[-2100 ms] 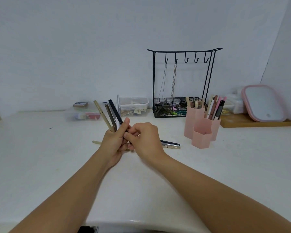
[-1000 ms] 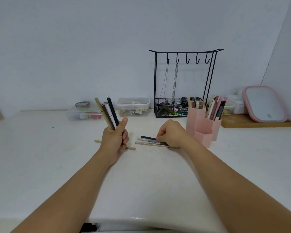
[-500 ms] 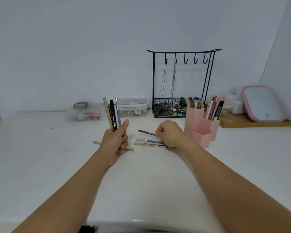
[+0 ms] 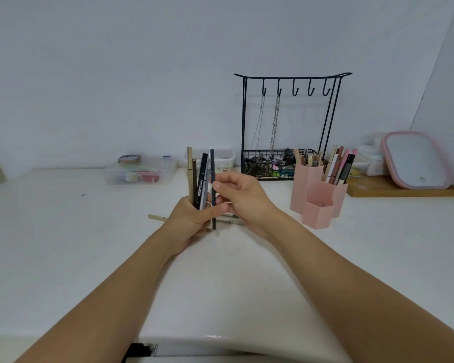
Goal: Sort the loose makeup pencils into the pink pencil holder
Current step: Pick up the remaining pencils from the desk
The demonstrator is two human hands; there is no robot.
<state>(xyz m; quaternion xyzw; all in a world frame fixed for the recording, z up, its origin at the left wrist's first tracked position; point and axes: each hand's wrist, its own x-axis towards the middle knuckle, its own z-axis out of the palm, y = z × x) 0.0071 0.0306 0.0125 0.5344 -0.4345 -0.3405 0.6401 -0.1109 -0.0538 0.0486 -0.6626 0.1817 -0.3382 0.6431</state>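
Left hand [image 4: 192,218] clenched round a bunch of pencils [image 4: 200,176], about 5 by my count, standing near upright above the fist, tips level with the far clear boxes. Right hand [image 4: 240,197] pinches a dark pencil [image 4: 212,179] between thumb and fingertips, held upright against the right edge of the bunch, its lower end hanging below the left fist. Judged: these are light, stiff, smooth sticks, likely to slip or fan out in a loose grip; best held at mid-length, squeezed just firm enough. Both forearms reach in from the near edge and meet mid-table. More pencils lie flat on the table [image 4: 63,244]: a beige one [image 4: 157,218] left of the left hand, others partly hidden behind the right hand. The pink holder [image 4: 317,203] stands right, well apart from both hands, its far cups already holding pencils, the near low cup looking empty.
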